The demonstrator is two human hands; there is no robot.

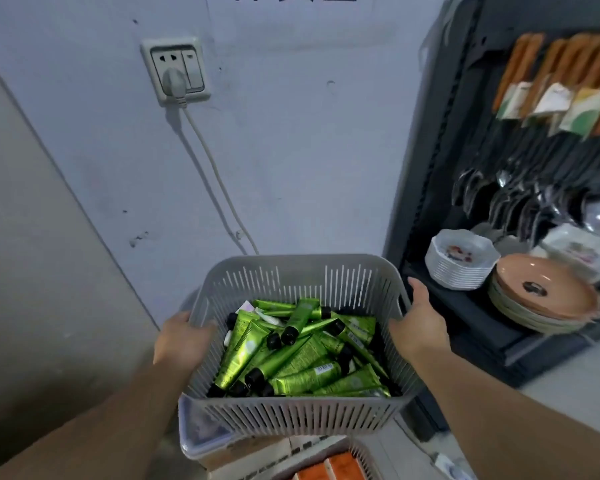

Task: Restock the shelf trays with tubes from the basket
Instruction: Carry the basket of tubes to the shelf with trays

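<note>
I held the grey slatted plastic basket [291, 415] up with both hands, my left hand [182, 337] gripping its left rim and my right hand [418, 327] clasping the right. Glossy green black-capped tubes [291, 355] lay heaped inside. Beyond to the right, a dark shelf [465, 313] carried stacked white plates [459, 259].

A pale blue-grey wall [291, 150] rises beyond both hands, with a white socket [175, 71] and a plugged-in cable [219, 181] above the left hand [181, 341]. Further left stands a plain grey-beige panel [32, 237]. Beside the right hand [418, 327], a dark shelf unit [465, 313] holds stacked white bowls [459, 261], orange plates [544, 292] and hanging spoons [520, 202].
</note>
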